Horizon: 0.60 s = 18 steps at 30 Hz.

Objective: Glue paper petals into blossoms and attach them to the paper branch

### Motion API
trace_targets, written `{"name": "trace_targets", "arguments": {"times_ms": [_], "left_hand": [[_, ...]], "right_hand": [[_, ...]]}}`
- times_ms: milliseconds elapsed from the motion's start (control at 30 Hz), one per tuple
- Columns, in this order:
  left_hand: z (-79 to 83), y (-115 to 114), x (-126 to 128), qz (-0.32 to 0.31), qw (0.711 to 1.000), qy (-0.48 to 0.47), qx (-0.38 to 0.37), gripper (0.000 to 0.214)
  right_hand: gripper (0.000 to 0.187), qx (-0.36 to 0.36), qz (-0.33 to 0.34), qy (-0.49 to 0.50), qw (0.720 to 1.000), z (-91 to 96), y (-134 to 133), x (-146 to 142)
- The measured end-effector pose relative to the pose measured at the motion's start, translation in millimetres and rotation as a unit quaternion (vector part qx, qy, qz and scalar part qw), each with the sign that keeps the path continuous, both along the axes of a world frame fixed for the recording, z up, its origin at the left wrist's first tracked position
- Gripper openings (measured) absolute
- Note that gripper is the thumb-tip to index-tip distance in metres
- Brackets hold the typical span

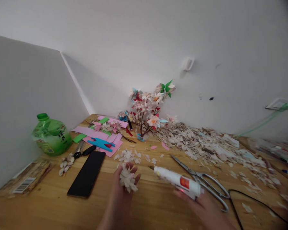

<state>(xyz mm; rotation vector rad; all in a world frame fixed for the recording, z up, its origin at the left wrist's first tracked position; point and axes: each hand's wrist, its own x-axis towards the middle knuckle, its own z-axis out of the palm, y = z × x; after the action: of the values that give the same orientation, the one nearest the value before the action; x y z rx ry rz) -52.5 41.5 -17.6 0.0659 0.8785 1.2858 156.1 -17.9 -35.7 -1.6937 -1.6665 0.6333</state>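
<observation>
A whitish flower (pixel 128 180) of layered petals rests in the palm of my left hand (pixel 119 195), with the fingers curled up around it. My right hand (pixel 203 204) is wrapped round a white hot glue gun (pixel 176 180) with an orange label. Its nozzle points left, toward the flower but apart from it. Loose petals (pixel 127 155) lie just beyond my left hand. Silver scissors (pixel 203 179) lie partly open beside the glue gun, their handles behind my right hand. My right fingers are partly hidden by the gun.
At the back, handmade flowers on stems (pixel 146 108) stand in a small holder. Dried petals (pixel 199 143) heap up at right, near a black cord (pixel 254 199). On the left are a black phone (pixel 86 174), pink paper (pixel 88 131), a blue plastic piece (pixel 100 143) and a green bottle (pixel 51 135).
</observation>
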Motion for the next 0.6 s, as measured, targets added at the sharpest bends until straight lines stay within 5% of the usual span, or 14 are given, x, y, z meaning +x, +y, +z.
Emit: {"name": "trace_targets", "arguments": {"times_ms": [233, 500, 600], "left_hand": [[-0.6, 2, -4, -0.001, 1.0, -0.003, -0.001, 0.026], [-10.2, 12, -10, -0.007, 0.999, 0.016, 0.03, 0.021], [-10.2, 21, -14, -0.004, 0.999, 0.034, 0.028, 0.019]], "right_hand": [[0.037, 0.034, -0.133, -0.07, 0.988, -39.8, 31, 60], [0.039, 0.071, -0.137, -0.111, 0.982, -69.5, 48, 70], [0.056, 0.089, -0.186, -0.084, 0.975, -68.4, 47, 77]]}}
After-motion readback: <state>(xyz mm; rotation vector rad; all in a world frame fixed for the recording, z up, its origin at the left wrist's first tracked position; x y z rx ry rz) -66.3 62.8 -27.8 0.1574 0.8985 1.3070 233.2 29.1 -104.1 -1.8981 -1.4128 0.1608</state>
